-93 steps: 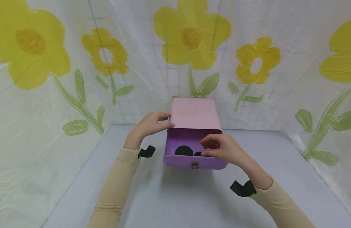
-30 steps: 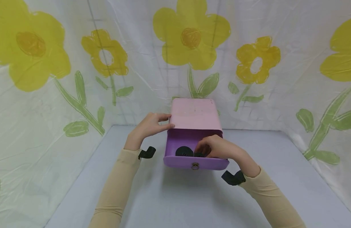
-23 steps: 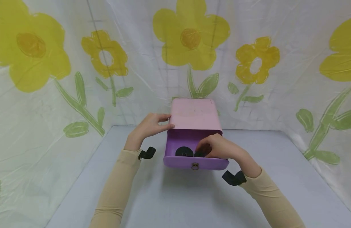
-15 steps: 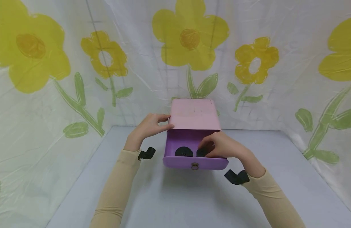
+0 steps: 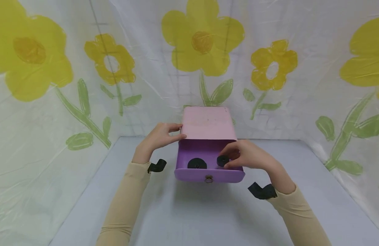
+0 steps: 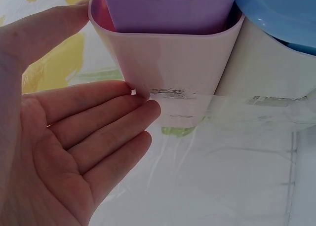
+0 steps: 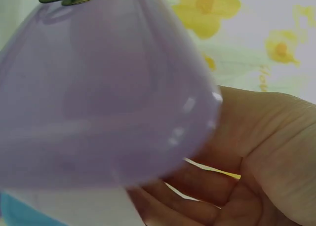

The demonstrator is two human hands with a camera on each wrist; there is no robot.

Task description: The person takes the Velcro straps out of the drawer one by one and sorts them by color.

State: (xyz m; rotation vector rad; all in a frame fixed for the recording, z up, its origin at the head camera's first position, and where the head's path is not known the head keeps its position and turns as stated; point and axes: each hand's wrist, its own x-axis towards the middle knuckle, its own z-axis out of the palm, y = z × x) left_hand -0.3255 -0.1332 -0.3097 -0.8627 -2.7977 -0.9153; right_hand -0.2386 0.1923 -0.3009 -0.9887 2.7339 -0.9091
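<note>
A purple drawer (image 5: pixel 209 176) with a ring pull (image 5: pixel 209 178) is pulled out of a pink box (image 5: pixel 208 123). My left hand (image 5: pixel 158 138) rests against the box's left side. In the left wrist view its thumb reaches the box's rim and its straight fingers (image 6: pixel 113 107) touch the wall. My right hand (image 5: pixel 249 155) is over the drawer's right part, pinching a small black round piece (image 5: pixel 222 160) between thumb and fingers. Inside the drawer, to the left, lies a larger black disc (image 5: pixel 197 163). In the right wrist view the drawer front (image 7: pixel 113 102) hides the right fingertips.
A white container (image 6: pixel 266 73) with a blue part (image 6: pixel 281 14) adjoins the pink box in the left wrist view. The box stands on a pale table (image 5: pixel 201 212), before a flower-printed sheet (image 5: pixel 152 85). Black straps (image 5: pixel 157 166) circle the wrists.
My right hand has lifted the small black piece and moved it slightly right and up, away from the larger disc. The left hand, box and drawer hold their places.
</note>
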